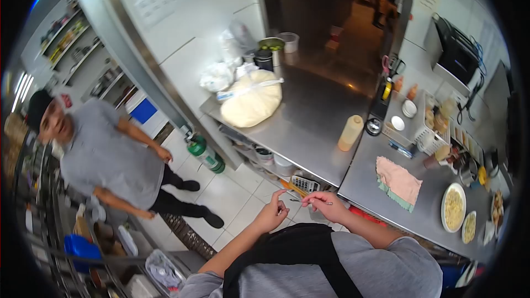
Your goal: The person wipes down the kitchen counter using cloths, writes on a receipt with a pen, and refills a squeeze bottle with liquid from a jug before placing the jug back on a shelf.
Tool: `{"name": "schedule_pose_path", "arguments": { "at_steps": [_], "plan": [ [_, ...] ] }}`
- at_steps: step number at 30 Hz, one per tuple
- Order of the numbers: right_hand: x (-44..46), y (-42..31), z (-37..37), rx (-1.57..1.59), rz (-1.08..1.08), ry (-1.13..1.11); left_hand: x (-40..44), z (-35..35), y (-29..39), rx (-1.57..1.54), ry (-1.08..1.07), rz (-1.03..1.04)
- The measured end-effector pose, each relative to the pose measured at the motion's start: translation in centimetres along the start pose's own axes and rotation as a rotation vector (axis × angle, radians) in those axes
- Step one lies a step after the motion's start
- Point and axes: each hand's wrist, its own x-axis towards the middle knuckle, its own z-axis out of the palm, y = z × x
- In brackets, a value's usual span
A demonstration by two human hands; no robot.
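Note:
Near the counter's front edge, my right hand [326, 203] is closed on a thin metal utensil [296, 200], which points left toward my other hand. My left hand [271, 212] is raised beside it with the fingers curled and apart, and nothing shows in it. Just beyond the hands is a thin yellowish object [298, 189], too small to name. A calculator [305, 184] lies on the shelf behind them. On the steel counter [314, 116] stand a squeeze bottle [351, 132] and a large bag of pale contents [251, 99].
A person in a grey shirt [118, 154] stands at the left, near a green cylinder [205, 153]. Toward the right are a pink cloth [398, 179], an oval dish of food [454, 208], a smaller dish [468, 227] and a white basket [425, 116]. Shelving [77, 254] runs along the lower left.

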Motion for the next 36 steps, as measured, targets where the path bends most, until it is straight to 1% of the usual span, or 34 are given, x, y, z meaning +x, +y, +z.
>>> {"name": "schedule_pose_path", "arguments": {
  "at_steps": [1, 5, 6, 7, 9, 11, 12, 14, 16, 18, 22, 24, 25, 27, 28, 29, 30, 31, 32, 33, 34, 35, 36],
  "plan": [
    [0.3, -0.3, -0.4, 0.068, 0.006, 0.026, 1.3, -0.3, -0.1, 0.003, -0.041, 0.008],
    [2.4, -0.5, -1.0, 0.070, 0.053, 0.101, 6.7, -2.5, 1.1, 0.055, -0.210, 0.079],
    [3.3, 0.3, -1.1, 0.149, 0.044, 0.165, 8.1, -3.1, 1.2, 0.106, -0.224, 0.134],
    [4.0, 0.2, -1.2, 0.162, 0.046, 0.217, 9.3, -3.7, 1.3, 0.150, -0.240, 0.187],
    [5.0, -1.6, -1.6, 0.221, 0.024, 0.289, 11.8, -5.3, 1.3, 0.131, -0.316, 0.227],
    [5.7, -3.1, -1.7, 0.223, 0.014, 0.385, 14.4, -6.5, 0.8, 0.117, -0.354, 0.286],
    [6.0, -3.3, -2.0, 0.197, 0.025, 0.404, 15.5, -7.0, 1.4, 0.107, -0.401, 0.282],
    [6.5, -4.4, -1.6, 0.195, 0.046, 0.467, 17.2, -7.7, 3.0, 0.183, -0.472, 0.438],
    [6.8, -4.5, -1.0, 0.204, 0.063, 0.537, 18.8, -7.5, 4.0, 0.196, -0.547, 0.469],
    [6.7, -4.5, -0.4, 0.242, 0.034, 0.612, 20.1, -7.2, 3.9, 0.246, -0.584, 0.532],
    [5.6, -4.8, 0.6, 0.253, 0.042, 0.783, 21.2, -6.2, 5.3, 0.288, -0.735, 0.582],
    [5.4, -3.9, 2.0, 0.401, -0.005, 0.781, 20.5, -5.3, 7.4, 0.343, -0.800, 0.659],
    [5.2, -4.1, 2.5, 0.399, -0.007, 0.823, 20.4, -4.7, 7.8, 0.337, -0.834, 0.684],
    [4.6, -4.6, 3.1, 0.321, -0.117, 0.837, 20.2, -3.6, 8.5, 0.261, -0.884, 0.702],
    [4.1, -4.7, 3.2, 0.262, -0.098, 0.848, 20.0, -3.2, 9.0, 0.256, -0.908, 0.726],
    [3.5, -5.0, 3.2, 0.255, -0.100, 0.879, 19.9, -2.9, 9.6, 0.240, -0.983, 0.649],
    [3.0, -5.4, 3.3, 0.161, -0.107, 0.865, 19.8, -2.6, 10.1, 0.227, -1.056, 0.567],
    [2.3, -5.7, 3.4, 0.068, -0.110, 0.846, 19.8, -2.2, 10.4, 0.228, -1.076, 0.582],
    [1.5, -5.6, 3.0, 0.009, -0.082, 0.773, 19.9, -1.8, 10.7, 0.202, -1.231, 0.540],
    [0.8, -5.4, 2.8, 0.006, -0.083, 0.788, 20.1, -1.5, 11.2, 0.177, -1.380, 0.493],
    [0.2, -5.2, 2.6, 0.026, -0.126, 0.738, 20.5, -1.2, 11.9, 0.186, -1.523, 0.365],
    [-0.4, -4.9, 2.2, 0.045, -0.169, 0.682, 20.6, -0.7, 12.0, 0.191, -1.526, 0.371],
    [-1.0, -4.6, 1.7, 0.089, -0.160, 0.664, 20.5, -0.3, 11.8, 0.006, -1.536, 0.248]
  ]
}}
